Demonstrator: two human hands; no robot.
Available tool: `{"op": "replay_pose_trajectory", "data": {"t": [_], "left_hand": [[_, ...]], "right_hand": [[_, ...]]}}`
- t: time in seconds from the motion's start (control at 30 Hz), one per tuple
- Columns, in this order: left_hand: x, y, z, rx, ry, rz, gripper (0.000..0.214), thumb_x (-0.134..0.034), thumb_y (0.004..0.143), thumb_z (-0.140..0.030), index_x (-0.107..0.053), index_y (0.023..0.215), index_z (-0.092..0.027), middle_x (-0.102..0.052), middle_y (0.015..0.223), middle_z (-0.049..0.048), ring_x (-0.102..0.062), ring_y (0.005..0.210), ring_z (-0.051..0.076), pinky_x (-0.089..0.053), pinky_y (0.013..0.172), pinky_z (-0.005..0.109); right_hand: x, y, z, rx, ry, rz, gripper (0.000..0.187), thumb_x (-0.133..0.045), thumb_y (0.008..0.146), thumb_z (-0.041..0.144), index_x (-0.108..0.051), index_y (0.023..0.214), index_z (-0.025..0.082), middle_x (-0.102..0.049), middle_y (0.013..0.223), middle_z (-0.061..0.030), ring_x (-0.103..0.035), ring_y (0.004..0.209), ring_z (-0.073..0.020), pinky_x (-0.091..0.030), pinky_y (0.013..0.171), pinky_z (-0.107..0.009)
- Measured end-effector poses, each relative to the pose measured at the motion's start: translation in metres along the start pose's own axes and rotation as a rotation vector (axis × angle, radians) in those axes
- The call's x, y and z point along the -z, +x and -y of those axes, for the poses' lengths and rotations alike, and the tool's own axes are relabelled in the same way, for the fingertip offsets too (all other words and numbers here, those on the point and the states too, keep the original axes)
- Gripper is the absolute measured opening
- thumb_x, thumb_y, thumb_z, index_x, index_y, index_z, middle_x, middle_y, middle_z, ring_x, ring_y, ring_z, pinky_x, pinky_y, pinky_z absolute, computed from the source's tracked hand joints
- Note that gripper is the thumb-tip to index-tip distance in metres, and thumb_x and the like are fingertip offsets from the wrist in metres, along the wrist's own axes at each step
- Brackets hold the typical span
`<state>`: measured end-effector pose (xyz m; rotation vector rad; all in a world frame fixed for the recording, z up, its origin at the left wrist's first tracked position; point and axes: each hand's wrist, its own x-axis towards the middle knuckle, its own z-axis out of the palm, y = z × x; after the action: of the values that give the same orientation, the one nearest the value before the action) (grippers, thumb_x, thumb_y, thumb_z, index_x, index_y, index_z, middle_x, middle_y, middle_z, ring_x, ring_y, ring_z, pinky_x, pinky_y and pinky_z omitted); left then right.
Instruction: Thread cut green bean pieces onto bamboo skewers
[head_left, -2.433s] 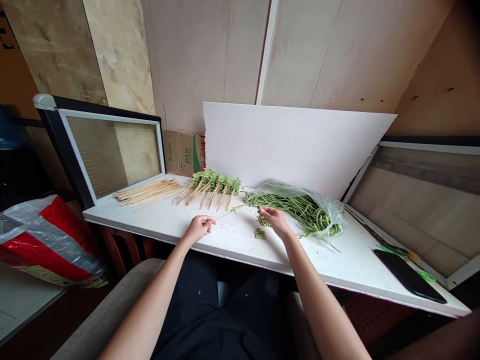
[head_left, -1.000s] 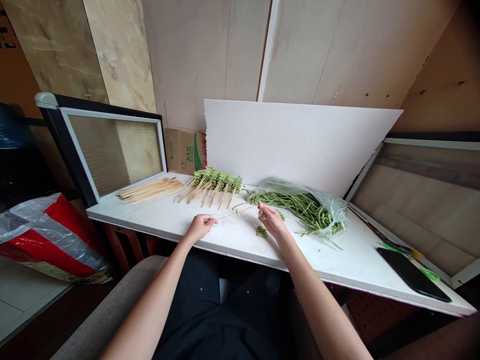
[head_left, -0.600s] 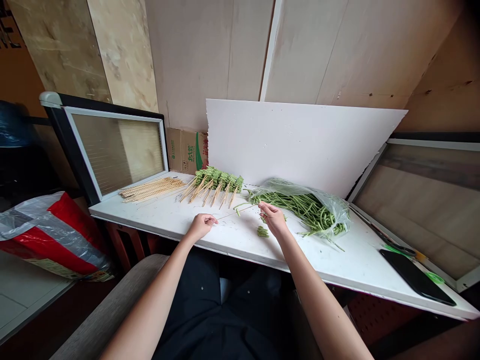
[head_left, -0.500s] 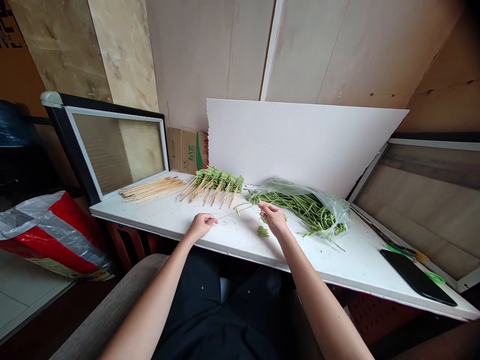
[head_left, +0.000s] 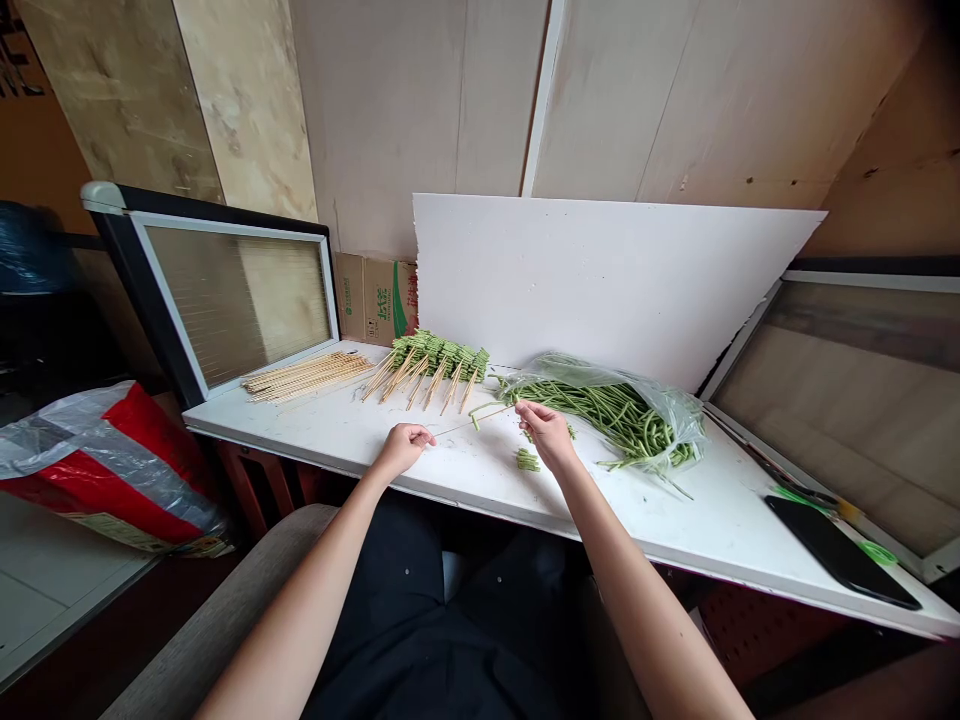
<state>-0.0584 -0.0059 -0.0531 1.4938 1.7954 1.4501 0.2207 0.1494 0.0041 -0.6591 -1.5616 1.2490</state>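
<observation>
A thin bamboo skewer point(head_left: 474, 420) stretches between my hands above the white table. My left hand point(head_left: 406, 447) pinches its near-left end, with the fingers closed. At its other end, my right hand point(head_left: 546, 432) is closed around the tip; whether a bean piece is in those fingers too, I cannot tell. A small bundle of cut green bean pieces point(head_left: 527, 460) lies just below my right hand, and more bits are partly hidden behind it. Long green beans point(head_left: 622, 415) spill from a clear plastic bag point(head_left: 679, 415) to the right.
Finished bean skewers point(head_left: 442, 358) are piled at the back, left of centre. Loose bamboo skewers point(head_left: 311, 376) lie beside them. A black phone point(head_left: 840, 548) and scissors point(head_left: 799, 490) rest at the right. A white board point(head_left: 600, 285) and framed panels point(head_left: 240, 300) border the table point(head_left: 675, 530).
Both hands keep nearly the same pose on the skewer. The view has shifted very slightly; nothing has been taken up or let go.
</observation>
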Motion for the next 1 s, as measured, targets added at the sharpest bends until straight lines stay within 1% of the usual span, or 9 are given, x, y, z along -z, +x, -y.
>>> {"op": "replay_pose_trajectory", "data": {"t": [0.13, 0.27, 0.33, 0.53, 0.67, 0.77, 0.9, 1.0], "left_hand": [[0.001, 0.001, 0.001, 0.000, 0.004, 0.003, 0.029, -0.061, 0.086, -0.035, -0.078, 0.080, -0.013, -0.069, 0.068, 0.0059, -0.053, 0.059, 0.016, -0.039, 0.059, 0.026], [0.001, 0.001, 0.003, 0.005, -0.002, 0.011, 0.033, -0.060, 0.088, -0.039, -0.077, 0.080, -0.013, -0.058, 0.058, 0.0013, -0.040, 0.050, 0.013, -0.033, 0.054, 0.025], [0.001, 0.002, 0.004, 0.005, -0.009, 0.018, 0.035, -0.059, 0.089, -0.041, -0.077, 0.079, -0.013, -0.054, 0.056, 0.0001, -0.037, 0.048, 0.012, -0.031, 0.053, 0.025], [0.000, 0.002, 0.007, -0.005, -0.021, 0.048, 0.038, -0.058, 0.092, -0.045, -0.074, 0.078, -0.014, -0.052, 0.057, 0.0003, -0.038, 0.050, 0.013, -0.029, 0.053, 0.025], [-0.001, 0.003, 0.010, -0.017, -0.030, 0.058, 0.041, -0.055, 0.095, -0.047, -0.072, 0.076, -0.015, -0.049, 0.057, -0.0006, -0.037, 0.051, 0.013, -0.029, 0.054, 0.025], [-0.001, 0.003, 0.011, -0.035, -0.032, 0.072, 0.042, -0.054, 0.096, -0.049, -0.070, 0.075, -0.016, -0.047, 0.057, -0.0012, -0.039, 0.052, 0.013, -0.032, 0.056, 0.025], [-0.001, 0.003, 0.011, -0.054, -0.021, 0.084, 0.044, -0.054, 0.097, -0.050, -0.068, 0.073, -0.016, -0.049, 0.059, -0.0006, -0.041, 0.054, 0.014, -0.033, 0.057, 0.025], [0.000, 0.002, 0.008, -0.058, -0.005, 0.091, 0.043, -0.055, 0.097, -0.050, -0.068, 0.073, -0.016, -0.052, 0.061, 0.0006, -0.042, 0.055, 0.014, -0.032, 0.057, 0.025]], "right_hand": [[-0.001, -0.001, 0.001, -0.001, 0.017, -0.015, 0.064, -0.087, 0.064, 0.072, -0.082, 0.099, 0.019, -0.078, 0.086, -0.0100, -0.066, 0.076, -0.0211, -0.052, 0.064, -0.033], [-0.001, -0.002, 0.003, 0.007, 0.040, 0.003, 0.053, -0.089, 0.066, 0.066, -0.082, 0.092, 0.020, -0.079, 0.098, -0.0107, -0.066, 0.078, -0.0203, -0.051, 0.066, -0.033], [-0.003, -0.004, 0.005, 0.017, 0.036, 0.013, 0.049, -0.088, 0.069, 0.064, -0.082, 0.090, 0.021, -0.079, 0.102, -0.0102, -0.066, 0.082, -0.0205, -0.050, 0.067, -0.032], [-0.021, -0.018, 0.007, 0.079, -0.073, 0.148, 0.041, -0.082, 0.079, 0.061, -0.079, 0.086, 0.021, -0.078, 0.100, -0.0083, -0.068, 0.094, -0.0253, -0.053, 0.078, -0.035], [-0.031, -0.023, 0.008, 0.108, -0.066, 0.149, 0.037, -0.081, 0.083, 0.058, -0.079, 0.087, 0.022, -0.078, 0.102, -0.0073, -0.069, 0.100, -0.0261, -0.053, 0.086, -0.036], [-0.038, -0.025, 0.005, 0.136, -0.093, 0.163, 0.037, -0.081, 0.083, 0.059, -0.079, 0.089, 0.022, -0.078, 0.106, -0.0084, -0.070, 0.101, -0.0267, -0.054, 0.084, -0.036], [-0.046, -0.027, -0.001, 0.184, -0.145, 0.172, 0.040, -0.078, 0.086, 0.060, -0.079, 0.094, 0.021, -0.078, 0.106, -0.0100, -0.071, 0.097, -0.0259, -0.053, 0.079, -0.035], [-0.050, -0.029, -0.003, 0.206, -0.174, 0.172, 0.039, -0.076, 0.087, 0.060, -0.078, 0.092, 0.021, -0.078, 0.105, -0.0104, -0.071, 0.095, -0.0254, -0.053, 0.077, -0.034]]}}
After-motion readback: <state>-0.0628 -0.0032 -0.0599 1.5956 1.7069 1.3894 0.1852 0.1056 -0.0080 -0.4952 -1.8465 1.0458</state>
